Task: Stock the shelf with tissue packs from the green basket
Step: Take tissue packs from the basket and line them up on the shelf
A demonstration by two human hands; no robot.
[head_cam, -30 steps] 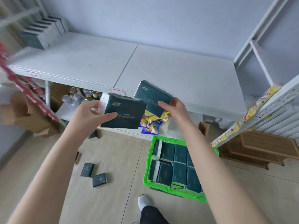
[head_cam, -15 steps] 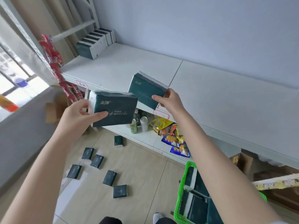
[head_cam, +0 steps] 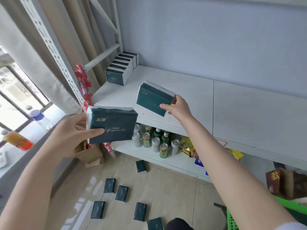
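Gripping near tissue pack (head_cam: 114, 123), left hand (head_cam: 73, 130) flanks right hand (head_cam: 180, 107) gripping far pack (head_cam: 152, 99) over shelf (head_cam: 192, 90)

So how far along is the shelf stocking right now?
Done: a row of tissue packs stands in the shelf's back-left corner. In hand: left hand and right hand each hold one pack. Left: most of the shelf is bare; the green basket's contents are out of view.

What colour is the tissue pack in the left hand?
The tissue pack is dark green with pale lettering; head view.
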